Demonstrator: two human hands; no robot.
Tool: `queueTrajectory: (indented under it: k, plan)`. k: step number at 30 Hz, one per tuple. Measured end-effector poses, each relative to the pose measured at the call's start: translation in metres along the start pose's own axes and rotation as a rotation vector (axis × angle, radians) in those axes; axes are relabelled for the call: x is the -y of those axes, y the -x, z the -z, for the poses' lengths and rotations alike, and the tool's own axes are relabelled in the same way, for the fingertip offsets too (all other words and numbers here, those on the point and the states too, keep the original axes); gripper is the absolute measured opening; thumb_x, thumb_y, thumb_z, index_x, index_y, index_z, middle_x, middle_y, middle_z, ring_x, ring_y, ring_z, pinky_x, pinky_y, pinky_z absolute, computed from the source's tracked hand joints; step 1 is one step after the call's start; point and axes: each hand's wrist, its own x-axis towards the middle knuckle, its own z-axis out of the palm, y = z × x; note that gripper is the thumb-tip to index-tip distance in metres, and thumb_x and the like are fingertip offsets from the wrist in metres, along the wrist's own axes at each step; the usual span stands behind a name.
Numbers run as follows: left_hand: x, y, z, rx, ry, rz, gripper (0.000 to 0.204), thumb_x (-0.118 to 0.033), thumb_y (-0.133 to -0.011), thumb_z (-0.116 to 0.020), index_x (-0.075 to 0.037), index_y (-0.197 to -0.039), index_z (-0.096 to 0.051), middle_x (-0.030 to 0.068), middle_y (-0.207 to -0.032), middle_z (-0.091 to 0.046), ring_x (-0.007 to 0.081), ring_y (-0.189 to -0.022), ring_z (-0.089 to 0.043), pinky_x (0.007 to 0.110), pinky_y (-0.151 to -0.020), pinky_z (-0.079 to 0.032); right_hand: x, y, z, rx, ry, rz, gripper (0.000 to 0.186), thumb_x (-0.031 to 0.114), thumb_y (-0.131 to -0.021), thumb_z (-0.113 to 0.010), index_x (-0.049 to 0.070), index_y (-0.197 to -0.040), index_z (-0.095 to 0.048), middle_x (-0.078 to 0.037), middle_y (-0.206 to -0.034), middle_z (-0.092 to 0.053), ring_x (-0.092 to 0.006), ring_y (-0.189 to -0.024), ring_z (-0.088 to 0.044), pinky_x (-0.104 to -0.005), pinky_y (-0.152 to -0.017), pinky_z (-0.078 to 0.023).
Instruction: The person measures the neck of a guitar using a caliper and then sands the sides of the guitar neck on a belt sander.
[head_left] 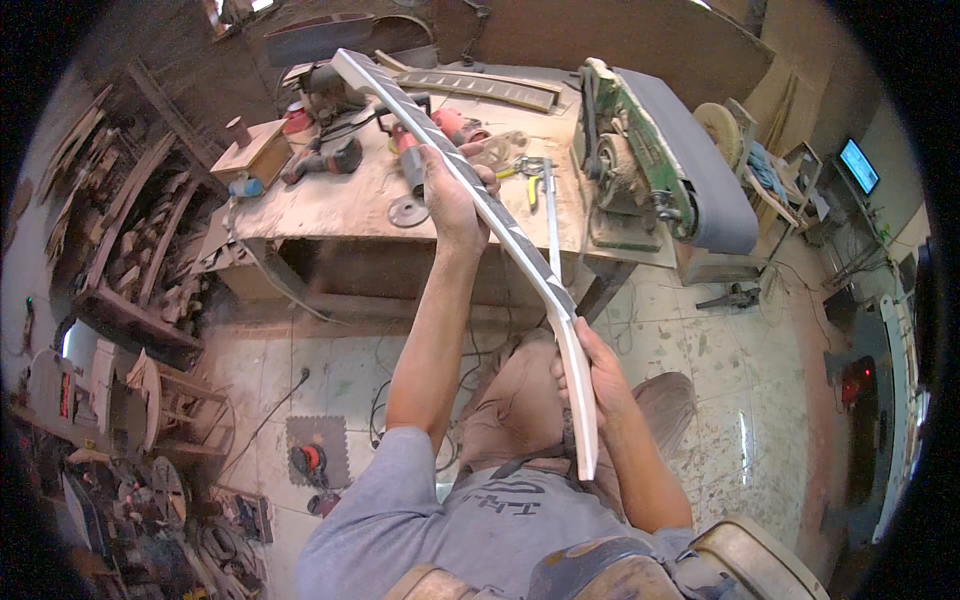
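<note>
A long, slim, bent strip (520, 248) with a white edge and a dark, light-patterned face slants across the view. Its far end is raised over the workbench (320, 215), and its near end comes down beside my body. My left hand (455, 205) grips it around the upper middle, fingers curled over the far side. Lower down, just past the bend, my right hand (600, 375) is closed around it. What the strip is made of, I cannot tell.
On the bench lie a red angle grinder (408, 155), a black drill (325, 160), a disc (408, 211), yellow-handled pliers (532, 185) and a metal clamp (551, 215). A green belt sander (640, 140) stands at the right. Wood scraps (120, 210) fill the left shelves; cables cross the floor.
</note>
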Motion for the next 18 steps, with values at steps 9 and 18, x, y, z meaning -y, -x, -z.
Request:
queueTrajectory:
  k: [9, 18]
  plan:
    - [-0.032, 0.001, 0.032, -0.101, -0.044, 0.073, 0.067, -0.061, -0.109, -0.017, -0.003, -0.129, -0.045, 0.0144, -0.103, -0.058, 0.0156, -0.065, -0.052, 0.031, -0.053, -0.048, 0.019, -0.146, 0.065, -0.550, 1.047, 0.637, 0.041, 0.038, -0.104, -0.062, -0.003, -0.107, -0.062, -0.015, -0.107, -0.068, -0.0187, -0.085, -0.065, -0.0360, -0.074, -0.054]
    - [-0.042, 0.003, 0.045, 0.043, 0.179, 0.108, 0.073, -0.065, -0.107, -0.016, -0.002, -0.130, -0.046, 0.0162, -0.105, -0.058, 0.0170, -0.067, -0.048, 0.031, -0.055, -0.045, 0.023, -0.204, 0.062, -0.344, 0.459, 0.275, 0.028, 0.032, -0.103, -0.062, 0.004, -0.106, -0.058, -0.004, -0.075, -0.064, -0.0084, -0.051, -0.050, -0.0248, -0.041, -0.040]
